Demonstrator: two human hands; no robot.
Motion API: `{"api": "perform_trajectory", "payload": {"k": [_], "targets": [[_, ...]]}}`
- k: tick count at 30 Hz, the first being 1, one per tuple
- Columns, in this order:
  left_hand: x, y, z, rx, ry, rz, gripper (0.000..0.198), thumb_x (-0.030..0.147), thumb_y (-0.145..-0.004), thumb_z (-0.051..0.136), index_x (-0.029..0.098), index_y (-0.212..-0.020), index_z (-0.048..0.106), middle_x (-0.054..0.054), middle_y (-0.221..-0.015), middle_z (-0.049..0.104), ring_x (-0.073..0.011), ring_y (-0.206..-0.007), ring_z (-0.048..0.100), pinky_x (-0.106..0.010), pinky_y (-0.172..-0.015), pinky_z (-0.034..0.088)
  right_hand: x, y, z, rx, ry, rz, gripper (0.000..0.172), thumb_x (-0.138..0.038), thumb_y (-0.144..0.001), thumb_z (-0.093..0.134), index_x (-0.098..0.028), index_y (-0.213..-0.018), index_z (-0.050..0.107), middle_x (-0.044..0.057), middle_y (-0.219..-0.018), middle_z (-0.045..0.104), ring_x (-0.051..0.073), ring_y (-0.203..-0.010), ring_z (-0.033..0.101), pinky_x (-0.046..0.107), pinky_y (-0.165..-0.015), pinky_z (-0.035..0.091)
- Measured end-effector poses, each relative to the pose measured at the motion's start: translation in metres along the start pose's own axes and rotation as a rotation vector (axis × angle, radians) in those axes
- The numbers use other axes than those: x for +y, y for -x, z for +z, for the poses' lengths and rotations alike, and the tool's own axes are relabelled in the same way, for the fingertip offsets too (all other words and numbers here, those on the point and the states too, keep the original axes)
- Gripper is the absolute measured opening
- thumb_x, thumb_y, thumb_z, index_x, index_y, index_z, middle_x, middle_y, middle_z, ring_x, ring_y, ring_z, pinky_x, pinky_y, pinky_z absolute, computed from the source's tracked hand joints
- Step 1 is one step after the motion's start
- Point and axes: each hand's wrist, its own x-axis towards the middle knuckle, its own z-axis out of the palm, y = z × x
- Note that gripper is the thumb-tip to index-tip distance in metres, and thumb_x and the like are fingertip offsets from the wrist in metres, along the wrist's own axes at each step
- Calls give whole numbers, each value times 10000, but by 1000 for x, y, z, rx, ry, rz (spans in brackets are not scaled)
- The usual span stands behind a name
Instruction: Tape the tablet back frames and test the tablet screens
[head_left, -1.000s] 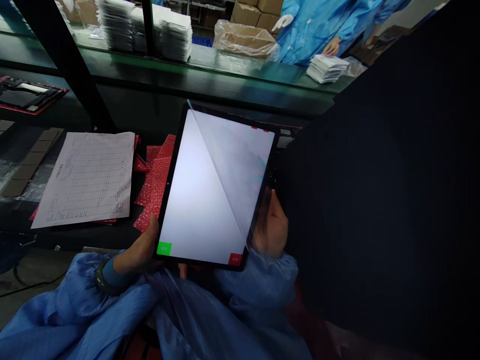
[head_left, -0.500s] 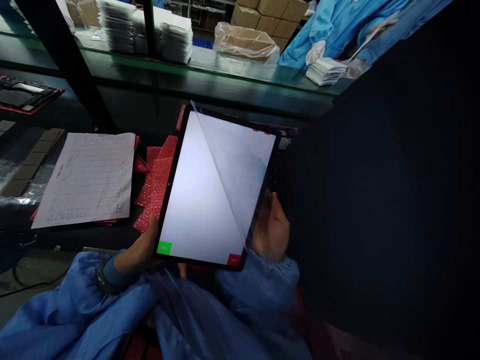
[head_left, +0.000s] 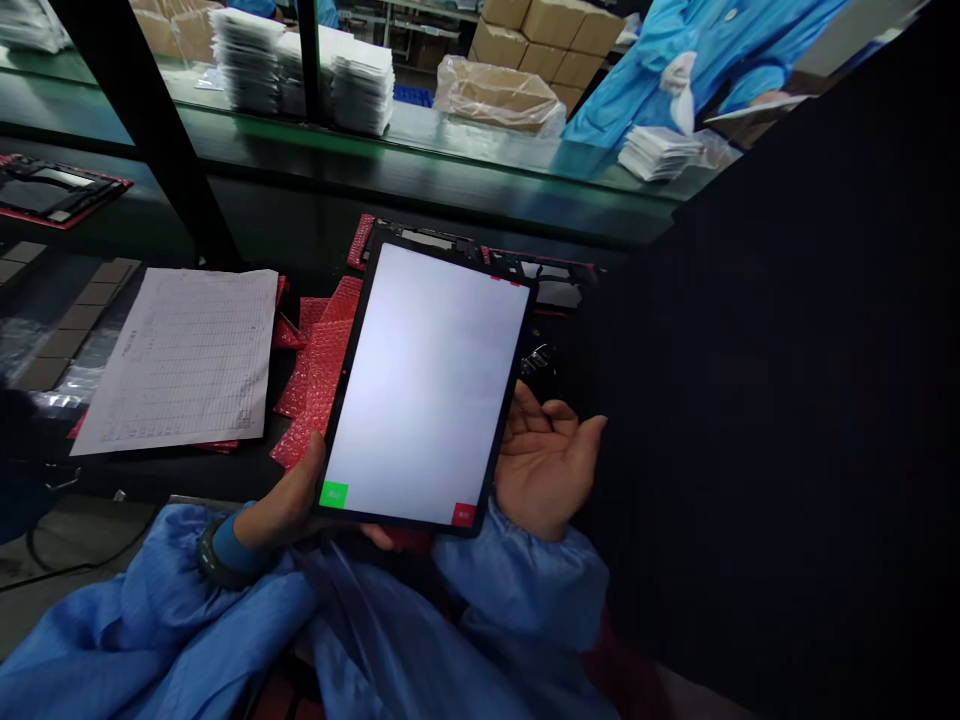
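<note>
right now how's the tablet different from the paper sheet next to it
The tablet is held up in the left hand, while the paper sheet lies flat, partly over red bubble wrap. The tablet has a black frame and a blank, bright screen with a green square and a red square in its lower corners; the sheet is white with a printed grid. Both are rectangular.

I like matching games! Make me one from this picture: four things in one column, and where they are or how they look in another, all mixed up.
Things:
1. tablet
2. printed form
3. right hand
4. stacks of white packets

Where or how:
A. lying on red bubble wrap
B. piled on the far bench
C. open, palm up
D. held in the left hand

Right pairs: 1-D, 2-A, 3-C, 4-B
</note>
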Motion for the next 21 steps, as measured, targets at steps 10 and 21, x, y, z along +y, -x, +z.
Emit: {"api": "perform_trajectory", "payload": {"k": [10, 21], "targets": [[10, 0, 12, 196, -118, -16, 552, 358, -738, 727, 105, -1198, 558, -131, -857, 742, -263, -587, 703, -391, -588, 569, -11, 27, 13, -389, 1014, -1236, 438, -103, -827, 558, -300, -1218, 582, 40, -1345, 544, 250, -1312, 425, 512, -1096, 318], [13, 3, 11, 110, -215, 57, 492, 324, -693, 768, 113, -1115, 629, -121, -849, 743, -226, -545, 686, -336, -555, 565, -15, 36, 35, -695, 1479, -1565, 318, -96, -847, 592, -285, -1100, 630, 12, -1363, 518, 223, -1417, 193, 539, -1167, 99]]}}
